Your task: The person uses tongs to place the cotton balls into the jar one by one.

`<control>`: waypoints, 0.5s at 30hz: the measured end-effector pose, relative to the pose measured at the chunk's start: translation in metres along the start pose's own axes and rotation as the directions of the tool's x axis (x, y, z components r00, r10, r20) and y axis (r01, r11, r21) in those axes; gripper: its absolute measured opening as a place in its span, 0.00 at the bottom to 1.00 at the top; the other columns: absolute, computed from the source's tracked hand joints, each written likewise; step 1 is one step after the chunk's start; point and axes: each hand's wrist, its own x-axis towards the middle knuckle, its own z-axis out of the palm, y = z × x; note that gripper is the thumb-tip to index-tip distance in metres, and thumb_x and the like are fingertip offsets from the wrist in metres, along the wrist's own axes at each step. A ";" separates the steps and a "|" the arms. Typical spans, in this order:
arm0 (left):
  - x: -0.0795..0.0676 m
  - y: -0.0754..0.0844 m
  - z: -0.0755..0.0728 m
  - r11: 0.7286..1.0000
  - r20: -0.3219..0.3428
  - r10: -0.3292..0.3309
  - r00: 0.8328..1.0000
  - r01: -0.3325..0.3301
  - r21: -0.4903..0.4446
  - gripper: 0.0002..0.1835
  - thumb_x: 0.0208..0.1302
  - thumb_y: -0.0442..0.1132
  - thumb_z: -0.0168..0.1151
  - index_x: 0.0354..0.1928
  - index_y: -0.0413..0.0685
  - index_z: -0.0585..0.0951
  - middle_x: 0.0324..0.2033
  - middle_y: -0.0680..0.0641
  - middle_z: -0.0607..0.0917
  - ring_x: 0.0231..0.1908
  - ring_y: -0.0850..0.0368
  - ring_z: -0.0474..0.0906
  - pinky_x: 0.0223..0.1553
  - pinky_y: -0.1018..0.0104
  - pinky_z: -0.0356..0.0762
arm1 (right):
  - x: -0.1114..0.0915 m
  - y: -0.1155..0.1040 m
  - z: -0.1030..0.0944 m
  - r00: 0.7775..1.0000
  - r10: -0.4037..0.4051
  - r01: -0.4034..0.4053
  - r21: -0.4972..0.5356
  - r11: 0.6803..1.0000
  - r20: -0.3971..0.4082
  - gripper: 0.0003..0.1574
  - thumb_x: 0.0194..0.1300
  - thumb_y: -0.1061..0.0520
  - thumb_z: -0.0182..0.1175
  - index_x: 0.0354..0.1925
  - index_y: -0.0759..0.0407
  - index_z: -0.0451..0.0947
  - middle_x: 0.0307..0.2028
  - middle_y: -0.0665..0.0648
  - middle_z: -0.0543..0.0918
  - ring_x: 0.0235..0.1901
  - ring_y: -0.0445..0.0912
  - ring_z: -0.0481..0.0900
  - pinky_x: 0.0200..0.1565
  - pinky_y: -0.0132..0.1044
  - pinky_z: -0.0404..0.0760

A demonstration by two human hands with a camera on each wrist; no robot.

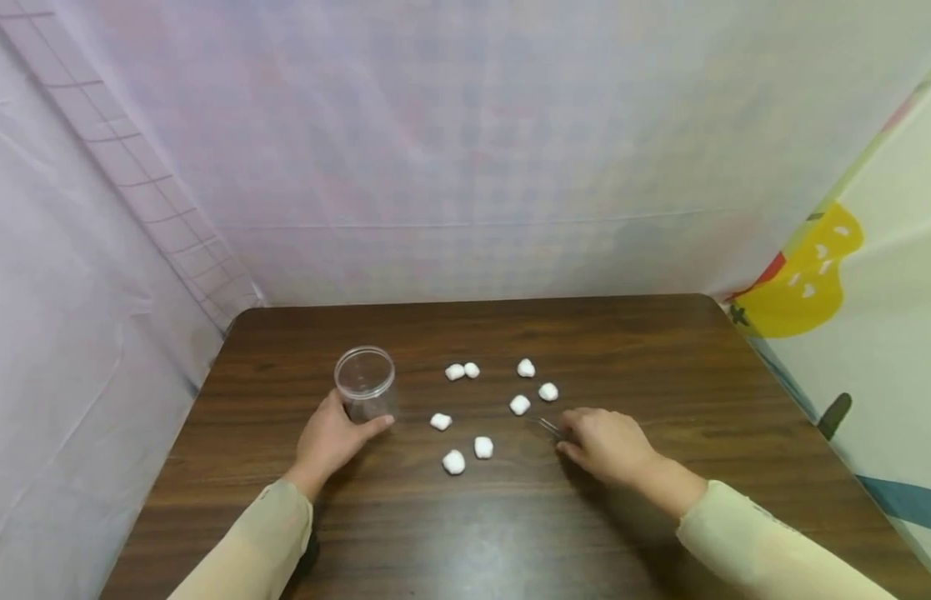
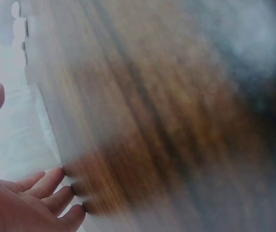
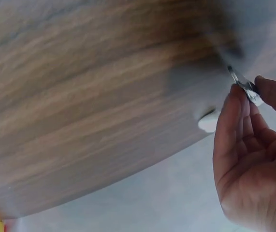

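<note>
A clear, open-topped plastic jar [image 1: 373, 407] stands upright at the left of the table. My left hand [image 1: 332, 437] holds its near side, the thumb along the front and the fingers round the left; in the left wrist view the fingers lie low on the jar wall [image 2: 21, 130]. My right hand [image 1: 606, 446] pinches metal tweezers [image 1: 549, 427] between thumb and fingers, low over the table. Their tips point left, close to a white cotton ball [image 1: 520, 405]. In the right wrist view the tweezers [image 3: 241, 84] show between thumb and index finger.
Several more cotton balls lie scattered between the hands, among them one at the front [image 1: 453, 462] and one near the right hand [image 1: 548, 392]. The dark wooden table [image 1: 623, 333] ends at a pale cloth [image 1: 473, 167] behind. A printed cloth [image 1: 885, 375] hangs at right.
</note>
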 end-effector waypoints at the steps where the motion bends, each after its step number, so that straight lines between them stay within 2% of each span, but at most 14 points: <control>1: 0.000 0.000 0.000 1.000 0.003 0.000 1.000 0.000 0.002 0.49 0.53 0.63 0.73 0.66 0.36 0.67 0.60 0.32 0.76 0.58 0.33 0.74 0.55 0.38 0.71 | 0.000 0.002 -0.002 1.000 -0.002 0.002 -0.005 1.000 -0.008 0.12 0.56 0.49 0.74 0.32 0.48 0.79 0.25 0.42 0.77 0.24 0.43 0.78 0.21 0.44 0.75; 9: 0.001 0.000 0.001 1.000 -0.006 -0.008 1.000 0.008 0.008 0.50 0.51 0.64 0.74 0.66 0.36 0.67 0.60 0.33 0.76 0.58 0.34 0.74 0.55 0.38 0.72 | 0.008 0.017 -0.010 0.993 -0.054 0.051 -0.030 0.998 -0.109 0.09 0.56 0.51 0.74 0.35 0.49 0.83 0.30 0.43 0.81 0.24 0.41 0.79 0.21 0.40 0.76; 15: 0.000 -0.001 0.001 1.000 -0.001 -0.009 1.000 0.009 0.005 0.48 0.52 0.62 0.74 0.66 0.37 0.68 0.60 0.34 0.77 0.58 0.35 0.74 0.55 0.39 0.71 | 0.016 0.023 -0.008 0.988 -0.089 0.085 -0.038 0.996 -0.127 0.09 0.57 0.52 0.74 0.36 0.49 0.85 0.32 0.45 0.81 0.25 0.42 0.80 0.21 0.42 0.77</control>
